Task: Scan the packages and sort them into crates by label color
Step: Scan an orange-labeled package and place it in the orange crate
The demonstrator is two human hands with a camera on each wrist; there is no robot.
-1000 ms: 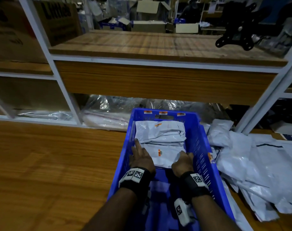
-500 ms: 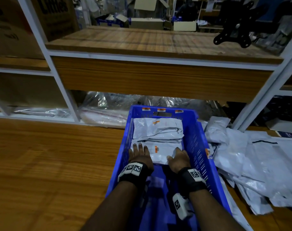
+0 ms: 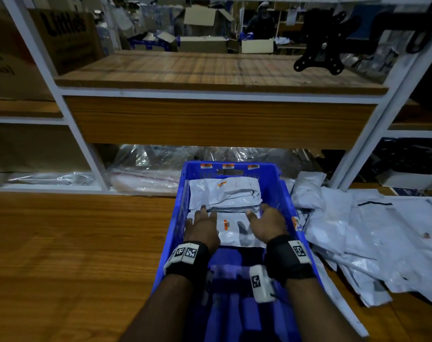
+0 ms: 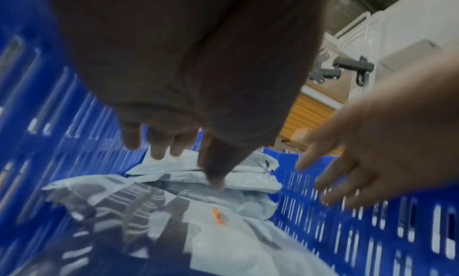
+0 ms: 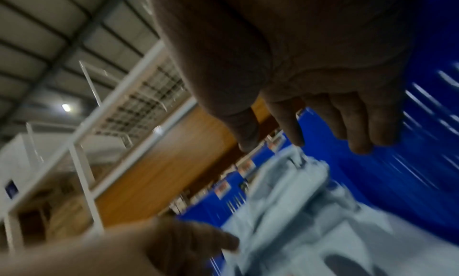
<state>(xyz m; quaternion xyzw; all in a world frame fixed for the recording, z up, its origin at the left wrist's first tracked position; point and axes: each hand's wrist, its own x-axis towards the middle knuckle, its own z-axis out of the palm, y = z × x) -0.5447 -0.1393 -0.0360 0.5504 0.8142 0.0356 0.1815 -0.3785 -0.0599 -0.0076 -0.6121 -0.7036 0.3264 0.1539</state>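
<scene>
A blue slotted crate [image 3: 287,208] stands on the wooden table, with orange labels on its far rim. Inside lie grey-white mailer packages: a folded stack [image 3: 224,192] at the far end and a flatter package [image 3: 231,232] with an orange label [image 3: 226,224] nearer me. Both hands hover inside the crate just above the near package, fingers spread and relaxed, holding nothing. My left hand [image 3: 201,224] is over its left side, my right hand [image 3: 265,222] over its right side. In the left wrist view the package [image 4: 211,221] and the right hand [image 4: 360,162] show blurred.
A loose heap of grey mailers [image 3: 372,238] lies on the table right of the crate. Behind the crate a white-framed shelf unit [image 3: 217,119] holds clear plastic bags [image 3: 146,174] below. A black mount bracket [image 3: 321,60] hangs at upper right. Bare wooden tabletop [image 3: 74,255] lies left.
Both hands have lifted off the near package and opened, their fingers spreading; the package stays lying in the crate.
</scene>
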